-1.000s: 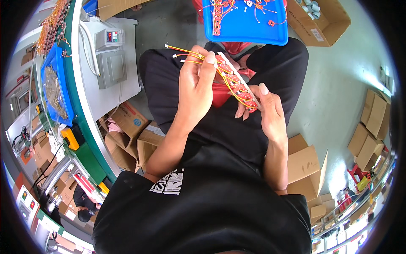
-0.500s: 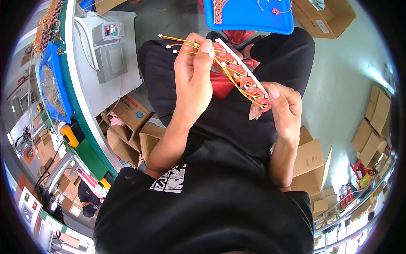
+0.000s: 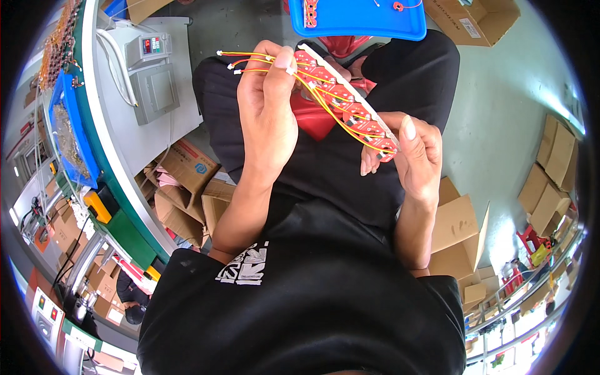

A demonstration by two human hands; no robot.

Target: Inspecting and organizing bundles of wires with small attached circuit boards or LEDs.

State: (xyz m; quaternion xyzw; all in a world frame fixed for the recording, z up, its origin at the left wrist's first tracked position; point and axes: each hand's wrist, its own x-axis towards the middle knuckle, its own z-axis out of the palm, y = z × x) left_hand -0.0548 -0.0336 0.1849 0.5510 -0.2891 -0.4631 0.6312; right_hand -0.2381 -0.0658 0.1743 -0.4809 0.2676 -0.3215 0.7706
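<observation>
I look down on my own two hands, raised over my lap above black trousers. Between them I hold a long narrow strip of small red circuit boards (image 3: 347, 100), slanting from upper left to lower right. My left hand (image 3: 265, 106) is closed around the upper end, thumb and fingers pinching the strip together with a bundle of thin yellow and orange wires (image 3: 253, 61) whose white-tipped ends fan out past my fingertips to the left. My right hand (image 3: 412, 156) pinches the lower end between thumb and curled fingers.

Judging the progress: wires already run along most of the red boards, so the wiring of this strip seems far along; whether any board lacks its wire is too small to tell. The loose white ends look unconnected.

Both forearms rise from the lower edge, elbows bent, wrists turned inward. A blue tray (image 3: 356, 19) with a few more red parts sits beyond my knees. A grey control box (image 3: 153, 78) stands on the bench at left, cardboard boxes (image 3: 187, 181) below it.
</observation>
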